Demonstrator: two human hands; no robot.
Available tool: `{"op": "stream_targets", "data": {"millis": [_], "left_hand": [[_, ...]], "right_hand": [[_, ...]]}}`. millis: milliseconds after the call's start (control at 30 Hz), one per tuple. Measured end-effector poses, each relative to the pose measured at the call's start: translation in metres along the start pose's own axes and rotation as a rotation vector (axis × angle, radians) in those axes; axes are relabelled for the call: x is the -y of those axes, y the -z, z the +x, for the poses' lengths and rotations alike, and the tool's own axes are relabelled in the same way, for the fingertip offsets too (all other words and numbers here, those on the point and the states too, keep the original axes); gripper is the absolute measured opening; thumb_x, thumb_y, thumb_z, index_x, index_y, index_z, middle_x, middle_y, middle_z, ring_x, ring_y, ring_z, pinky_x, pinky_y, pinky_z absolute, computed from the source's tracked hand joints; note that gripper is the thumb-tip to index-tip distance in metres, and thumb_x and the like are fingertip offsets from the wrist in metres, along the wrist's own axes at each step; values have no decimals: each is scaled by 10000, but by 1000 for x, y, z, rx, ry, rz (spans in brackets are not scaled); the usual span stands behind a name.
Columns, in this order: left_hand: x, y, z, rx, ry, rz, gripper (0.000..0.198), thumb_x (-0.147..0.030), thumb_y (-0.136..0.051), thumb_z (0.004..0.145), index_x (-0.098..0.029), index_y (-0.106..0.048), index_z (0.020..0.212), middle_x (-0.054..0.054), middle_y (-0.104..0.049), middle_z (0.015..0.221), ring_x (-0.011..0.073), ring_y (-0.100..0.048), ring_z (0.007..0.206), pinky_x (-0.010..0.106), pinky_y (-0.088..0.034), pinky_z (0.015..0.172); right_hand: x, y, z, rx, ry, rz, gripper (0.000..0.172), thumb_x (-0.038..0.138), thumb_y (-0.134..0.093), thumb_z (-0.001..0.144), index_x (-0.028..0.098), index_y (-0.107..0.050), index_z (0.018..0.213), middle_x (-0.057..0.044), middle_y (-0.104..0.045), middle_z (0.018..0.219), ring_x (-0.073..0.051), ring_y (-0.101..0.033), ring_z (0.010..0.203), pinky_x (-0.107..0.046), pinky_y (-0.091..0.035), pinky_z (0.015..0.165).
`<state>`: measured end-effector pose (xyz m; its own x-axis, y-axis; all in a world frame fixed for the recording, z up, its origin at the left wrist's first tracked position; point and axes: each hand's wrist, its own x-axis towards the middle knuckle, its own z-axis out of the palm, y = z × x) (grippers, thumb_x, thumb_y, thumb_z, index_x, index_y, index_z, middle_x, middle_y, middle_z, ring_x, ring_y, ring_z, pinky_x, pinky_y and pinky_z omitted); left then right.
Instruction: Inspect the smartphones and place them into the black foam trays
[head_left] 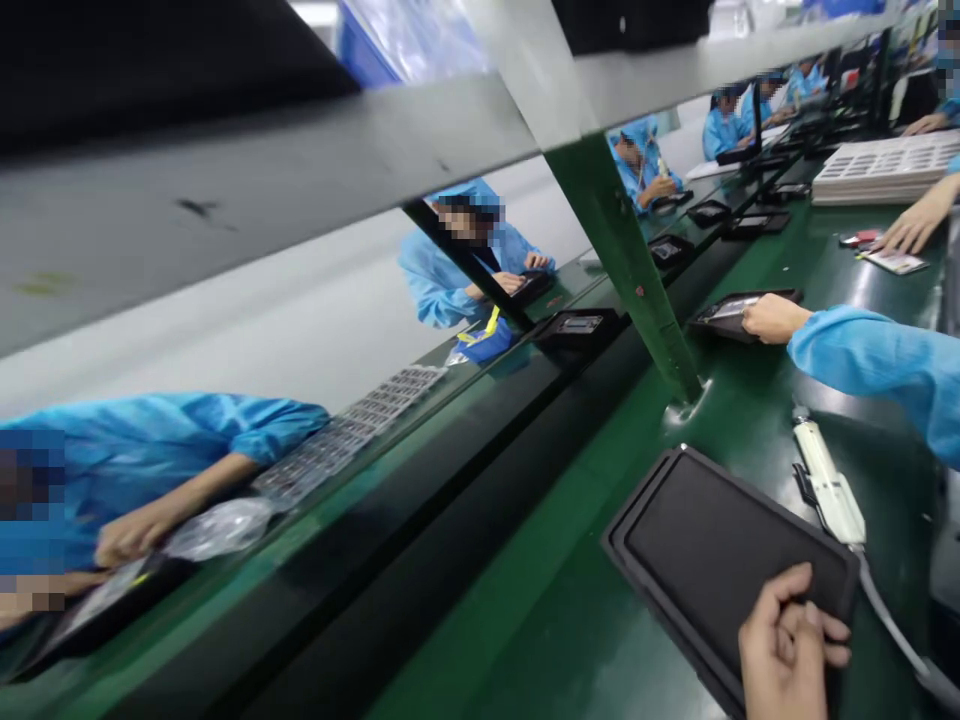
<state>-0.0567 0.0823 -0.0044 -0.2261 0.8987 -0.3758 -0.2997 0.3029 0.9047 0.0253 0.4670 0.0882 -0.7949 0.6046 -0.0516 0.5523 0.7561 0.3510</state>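
Note:
My left hand [791, 640] comes in from the bottom right, over the near end of a black rectangular tray [720, 550]. Its fingers are loosely bent and partly apart, and I see nothing held in them; whether the fingertips press on the tray cannot be made out. The tray has a raised rim and a flat, bare inner face, and it lies at a slant on the green bench. A white electric screwdriver [829, 490] with a grey cable lies just right of the tray. My right hand is out of view.
A co-worker's hand [776, 318] touches another black tray [731, 325] beyond mine; a second hand [919, 225] rests by a small card. A green post [630, 260] and an overhead shelf [300, 190] stand close. Across the bench are more workers and a parts tray [352, 430].

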Motion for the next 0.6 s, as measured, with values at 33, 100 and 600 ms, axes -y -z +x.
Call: {"op": "stream_targets", "data": {"millis": [33,100,600], "left_hand": [[-4,-4,1,-2,-38,7,639,-705,-662,688,-157,-667,1016,96,-669,646,182,-627,544,307,-551,568],[-16,-12,-2,25,-102,24,624,-676,-670,701,-127,-663,997,100,-675,678,179,-639,601,284,-549,583],[-67,39,8,-437,-467,431,703,-317,-683,723,-105,-410,1334,213,-250,1530,344,-202,1430,449,-182,1185]], "right_hand": [[5,10,-23,9,3,1,183,65,-503,828,108,-658,914,-120,-645,974,-201,-579,868,-319,-439,787],[19,30,-73,19,4,9,171,51,-514,815,107,-656,893,-120,-646,961,-193,-582,855,-326,-455,791],[273,88,-246,-128,95,345,188,228,-538,903,176,-672,1024,-69,-649,988,-198,-597,851,-288,-398,536]]}}
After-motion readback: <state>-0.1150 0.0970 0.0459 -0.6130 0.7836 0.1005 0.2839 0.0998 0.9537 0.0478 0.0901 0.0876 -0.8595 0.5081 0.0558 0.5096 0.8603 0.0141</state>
